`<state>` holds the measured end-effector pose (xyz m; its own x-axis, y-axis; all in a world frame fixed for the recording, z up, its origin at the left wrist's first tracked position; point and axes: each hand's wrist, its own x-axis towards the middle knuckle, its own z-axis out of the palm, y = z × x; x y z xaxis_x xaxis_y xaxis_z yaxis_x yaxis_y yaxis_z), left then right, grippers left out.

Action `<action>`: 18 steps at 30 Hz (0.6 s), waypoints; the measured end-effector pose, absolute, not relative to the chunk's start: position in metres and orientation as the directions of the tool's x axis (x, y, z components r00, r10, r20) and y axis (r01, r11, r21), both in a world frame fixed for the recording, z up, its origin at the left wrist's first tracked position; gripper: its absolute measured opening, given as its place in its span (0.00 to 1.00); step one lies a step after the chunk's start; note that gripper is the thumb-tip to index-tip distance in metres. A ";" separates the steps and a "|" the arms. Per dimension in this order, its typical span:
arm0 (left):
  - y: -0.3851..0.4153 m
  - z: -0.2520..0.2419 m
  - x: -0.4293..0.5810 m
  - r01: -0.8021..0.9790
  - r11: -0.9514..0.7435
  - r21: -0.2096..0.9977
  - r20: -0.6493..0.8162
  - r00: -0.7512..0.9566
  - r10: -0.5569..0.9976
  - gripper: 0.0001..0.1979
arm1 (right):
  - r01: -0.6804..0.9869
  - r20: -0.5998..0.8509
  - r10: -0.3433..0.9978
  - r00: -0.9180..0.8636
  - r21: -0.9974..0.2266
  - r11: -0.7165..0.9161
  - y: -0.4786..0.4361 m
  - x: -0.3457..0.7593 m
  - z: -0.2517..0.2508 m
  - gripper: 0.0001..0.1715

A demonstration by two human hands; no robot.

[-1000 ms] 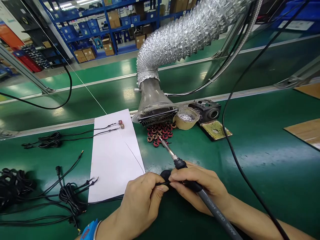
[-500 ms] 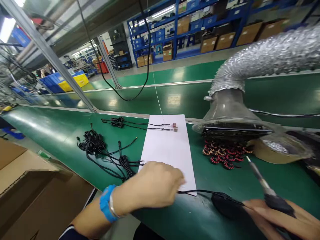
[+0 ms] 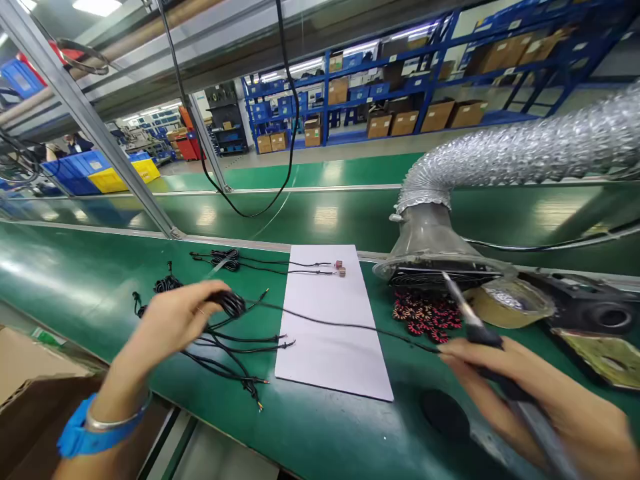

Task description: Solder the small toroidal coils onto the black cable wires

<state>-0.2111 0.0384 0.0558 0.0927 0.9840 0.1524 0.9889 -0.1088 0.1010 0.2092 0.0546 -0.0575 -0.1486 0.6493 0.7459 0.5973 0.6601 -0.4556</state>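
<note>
My left hand [image 3: 183,317], wearing a blue wristband and a silver bangle, is closed around a coiled black cable [image 3: 233,304] above other cables. From that coil the wire stretches across a white board [image 3: 330,360] to my right hand [image 3: 530,393]. My right hand pinches the wire's end at its fingertips and also grips a soldering iron [image 3: 465,307], its tip pointing up and left. On the board's far part lie the ends of two black cables [image 3: 305,268], with small copper-coloured pieces [image 3: 341,269] beside them. Loose cables [image 3: 225,363] with bare ends rest left of the board.
A fume hood [image 3: 430,240] on a silver duct [image 3: 500,160] stands at the right. Below it are many small red-and-black coils [image 3: 425,313]. A foil-topped container [image 3: 515,303] and a dark holder [image 3: 595,307] sit beside it. A cardboard box [image 3: 40,393] is at lower left.
My left hand has moved left and away from me, from over the board's near edge to the cables. The wire now stretches across the board. My right hand and the soldering iron have risen and shifted left.
</note>
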 end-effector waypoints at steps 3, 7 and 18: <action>0.062 0.078 -0.235 0.987 0.115 -0.115 0.350 -0.068 0.934 0.21 | 0.577 0.753 0.597 -0.277 -0.366 0.730 0.092 0.163 -0.048 0.12; 0.118 0.063 -0.262 0.927 0.200 -0.318 0.125 -0.168 0.978 0.21 | 0.592 0.709 0.597 -0.376 -0.312 0.743 0.157 0.112 -0.063 0.14; 0.188 0.000 -0.292 0.950 0.083 -0.300 -0.124 -0.125 0.984 0.22 | 0.671 0.561 0.684 -0.466 -0.281 0.687 0.209 0.091 -0.097 0.13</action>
<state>-0.2925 0.1879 -0.0003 -0.1253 0.9843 -0.1242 0.9502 0.0831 -0.3003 0.0910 0.2089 -0.0970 -0.4657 0.6844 0.5611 0.6707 0.6865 -0.2808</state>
